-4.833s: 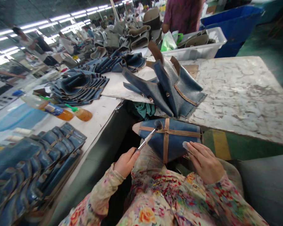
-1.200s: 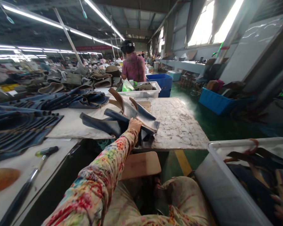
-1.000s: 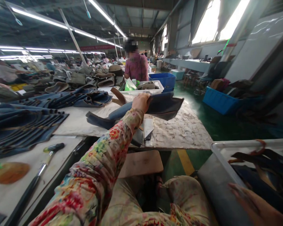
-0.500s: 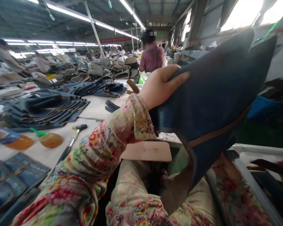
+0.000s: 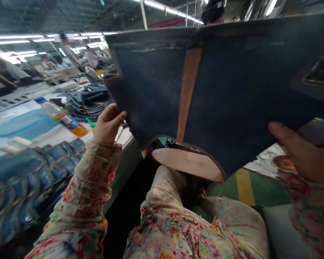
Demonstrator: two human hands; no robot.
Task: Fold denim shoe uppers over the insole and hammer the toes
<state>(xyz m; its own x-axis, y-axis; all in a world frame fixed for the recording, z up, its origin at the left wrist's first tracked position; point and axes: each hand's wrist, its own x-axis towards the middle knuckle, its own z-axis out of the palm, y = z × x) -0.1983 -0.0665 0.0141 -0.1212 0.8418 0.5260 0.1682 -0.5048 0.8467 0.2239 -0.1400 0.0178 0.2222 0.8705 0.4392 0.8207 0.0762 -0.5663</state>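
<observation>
A large dark blue leather boot upper (image 5: pixel 240 82) is spread in front of me, with a brown strip (image 5: pixel 189 93) down its middle and a curved cut-out along the lower edge. At its left edge, my left hand (image 5: pixel 109 124) pinches the leather between thumb and fingers. Towards the lower right edge, my right hand (image 5: pixel 302 153) grips it with the thumb on the near face; its other fingers are hidden behind the piece. Below the cut-out, a pale tan board (image 5: pixel 189 163) shows above my knees.
On the table to my left lie overlapping blue leather pieces (image 5: pixel 48 165), a bottle with orange liquid (image 5: pixel 66 118) and a light blue oval sheet (image 5: pixel 23 124). Another blue stack (image 5: pixel 89 100) sits farther back. People (image 5: pixel 70 52) work in the distance. A green floor (image 5: pixel 267 189) shows at right.
The boot upper has turned from slanting at my right to spread wide before me. My left hand has moved left and down to its left edge; my right hand has risen. The view has swung.
</observation>
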